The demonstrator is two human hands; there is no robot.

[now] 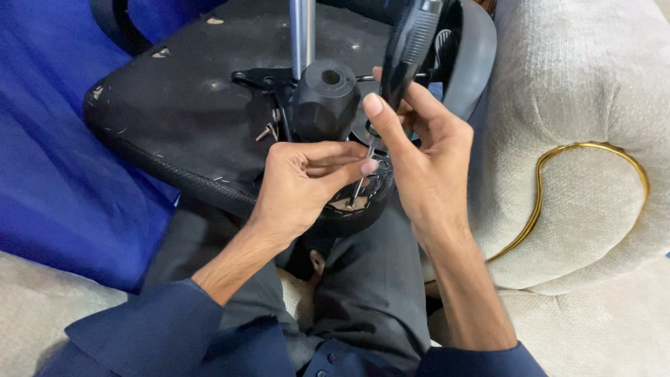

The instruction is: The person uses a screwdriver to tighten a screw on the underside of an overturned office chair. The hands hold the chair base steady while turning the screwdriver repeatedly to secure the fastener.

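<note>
The upturned black chair seat [188, 112] lies across the person's lap, its near rim under both hands, with a blue cloth [49, 153] open on the left and a cream upholstered sofa arm [579, 139] crowding close on the right. The right hand [426, 160] is clamped on a black-handled screwdriver [408, 49], tip at the seat's near edge. The left hand [307, 181] pinches its thin shaft, beside a black ribbed plastic hub [324, 98] and a loose screw [265, 131].

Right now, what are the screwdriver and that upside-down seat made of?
The screwdriver: black ribbed handle, probably plastic or rubber; thin shiny shaft, likely metal. The seat underside: matte black covering, seemingly fabric or leatherette, scuffed with pale chips. The pole gleams like polished metal.
</note>
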